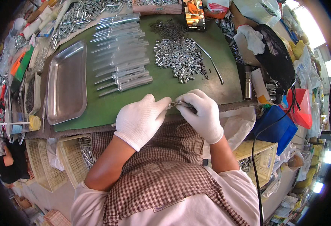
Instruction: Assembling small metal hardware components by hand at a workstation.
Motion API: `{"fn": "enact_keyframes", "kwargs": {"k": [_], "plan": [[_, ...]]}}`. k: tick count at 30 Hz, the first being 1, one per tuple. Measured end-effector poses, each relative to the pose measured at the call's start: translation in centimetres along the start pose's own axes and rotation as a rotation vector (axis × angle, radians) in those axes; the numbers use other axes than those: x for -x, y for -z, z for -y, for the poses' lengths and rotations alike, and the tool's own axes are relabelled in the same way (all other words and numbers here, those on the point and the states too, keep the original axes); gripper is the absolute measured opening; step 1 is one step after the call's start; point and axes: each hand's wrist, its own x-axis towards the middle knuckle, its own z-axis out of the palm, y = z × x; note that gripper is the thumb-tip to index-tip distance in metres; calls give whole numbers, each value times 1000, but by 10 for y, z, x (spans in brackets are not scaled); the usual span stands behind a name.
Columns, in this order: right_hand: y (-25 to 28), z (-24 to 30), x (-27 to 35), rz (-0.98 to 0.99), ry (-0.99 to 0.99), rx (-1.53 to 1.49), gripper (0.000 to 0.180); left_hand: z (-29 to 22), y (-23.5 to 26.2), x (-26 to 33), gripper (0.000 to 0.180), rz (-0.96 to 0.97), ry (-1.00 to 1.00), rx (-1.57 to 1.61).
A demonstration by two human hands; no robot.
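My left hand [140,116], in a white knit glove, is closed round a thin metal rod [170,106]; most of it is hidden by the fingers, and one end peeks out past the wrist. My right hand [202,112], gloved alike, pinches a small metal fitting [178,102] against the rod's tip. Fingers cover most of that fitting. Ahead of my left hand lies a row of silver metal tubes with thin rods [135,82] on the green mat [97,116]. A pile of short silver metal sleeves [178,58] sits beyond my right hand.
A shallow steel tray [67,83] stands at the left. Dark screws [169,29] are heaped behind the sleeves, near a phone [194,17]. A slim metal tool [212,64] lies right of the pile. Cream crates [73,158] and a blue bin [276,126] flank my lap.
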Motion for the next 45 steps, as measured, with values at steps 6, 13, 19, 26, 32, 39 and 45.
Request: {"fn": "enact_keyframes", "kwargs": {"k": [6, 13, 19, 26, 32, 39, 45], "plan": [[-7, 8, -1, 28, -33, 106, 11, -1, 1, 1, 26, 3, 11, 3], [-6, 8, -6, 87, -119, 24, 15, 3, -5, 4, 29, -38, -18, 3], [-8, 3, -5, 64, -79, 132, 16, 3, -7, 4, 31, -26, -47, -82], [-15, -3, -25, -111, -357, -1304, 41, -3, 2, -1, 27, 12, -46, -115], [-42, -4, -35, -220, -162, -1669, 48, -3, 0, -1, 25, 11, -49, -112], [-48, 6, -30, -212, -160, -1145, 54, -4, 3, -2, 23, 15, -81, -143], [-41, -16, -26, -194, -106, -1604, 53, -17, -7, -22, 10, -28, -187, -404]]}}
